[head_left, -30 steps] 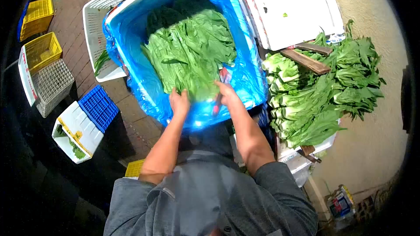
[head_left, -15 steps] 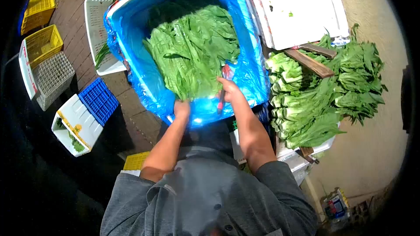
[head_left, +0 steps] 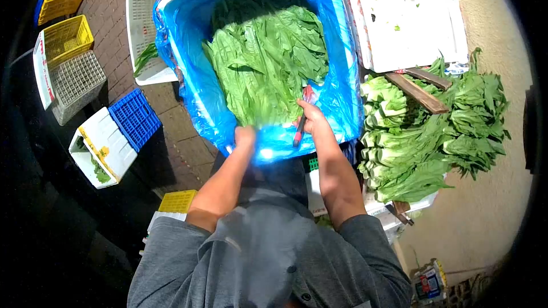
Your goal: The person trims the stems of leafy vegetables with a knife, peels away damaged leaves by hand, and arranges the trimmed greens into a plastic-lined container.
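Observation:
Leafy greens [head_left: 268, 57] lie in a box lined with blue plastic [head_left: 197, 102]. My left hand [head_left: 245, 137] is at the near edge of the greens, blurred, and its fingers are hidden. On the right side of the pile, my right hand [head_left: 309, 116] is closed around a slim dark and red tool [head_left: 299, 131], which points down toward the box's near rim. Its fingertips are beside the leaves. Something red and clear [head_left: 309, 93] lies in the box just beyond that hand.
Stacked greens [head_left: 411, 137] with wooden strips [head_left: 416, 92] lie at the right, below a white foam lid [head_left: 405, 17]. A white basket [head_left: 140, 28] adjoins the box. Yellow [head_left: 71, 31], grey [head_left: 77, 80] and blue crates [head_left: 135, 118] and a foam box [head_left: 103, 145] stand left.
The view has shifted, so the box and crates appear farther right and slightly higher. My left hand's fingers, visible at first, are now hidden. My right hand still has the tool.

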`<move>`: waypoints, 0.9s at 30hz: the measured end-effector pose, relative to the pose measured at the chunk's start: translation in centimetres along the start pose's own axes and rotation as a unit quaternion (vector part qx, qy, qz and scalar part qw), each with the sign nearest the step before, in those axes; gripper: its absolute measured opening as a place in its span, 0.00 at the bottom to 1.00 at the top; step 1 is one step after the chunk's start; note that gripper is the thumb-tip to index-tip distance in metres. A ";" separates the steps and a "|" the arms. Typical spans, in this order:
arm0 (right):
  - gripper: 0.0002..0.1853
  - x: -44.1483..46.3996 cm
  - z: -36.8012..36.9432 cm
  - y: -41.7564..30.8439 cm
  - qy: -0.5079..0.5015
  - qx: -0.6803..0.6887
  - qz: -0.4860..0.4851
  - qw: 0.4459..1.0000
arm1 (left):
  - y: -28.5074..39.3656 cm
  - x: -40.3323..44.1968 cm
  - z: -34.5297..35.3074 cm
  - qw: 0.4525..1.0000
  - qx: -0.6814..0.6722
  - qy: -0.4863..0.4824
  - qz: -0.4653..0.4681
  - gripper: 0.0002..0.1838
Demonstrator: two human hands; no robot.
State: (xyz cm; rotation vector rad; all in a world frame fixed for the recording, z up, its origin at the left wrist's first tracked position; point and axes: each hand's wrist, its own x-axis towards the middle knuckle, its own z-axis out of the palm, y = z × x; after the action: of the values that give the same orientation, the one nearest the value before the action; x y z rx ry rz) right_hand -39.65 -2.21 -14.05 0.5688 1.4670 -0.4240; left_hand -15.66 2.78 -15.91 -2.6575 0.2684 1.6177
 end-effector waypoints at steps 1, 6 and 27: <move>0.21 -0.1 0.1 -0.1 0.009 0.007 -0.002 1.000 | 0.0 -0.6 0.1 0.999 -0.041 -0.003 0.026 0.20; 0.17 0.1 0.2 -0.3 0.030 0.000 0.006 1.000 | 0.1 -1.4 -0.2 1.000 -0.011 0.011 0.027 0.17; 0.22 3.3 -0.8 0.1 -0.016 -0.024 0.007 1.000 | -0.5 2.6 1.3 0.992 0.105 0.055 0.050 0.21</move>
State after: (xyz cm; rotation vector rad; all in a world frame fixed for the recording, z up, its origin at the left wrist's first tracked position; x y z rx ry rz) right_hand -40.03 -1.42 -17.29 0.5312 1.4384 -0.3852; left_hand -15.58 3.10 -18.88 -2.6131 0.5500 1.3805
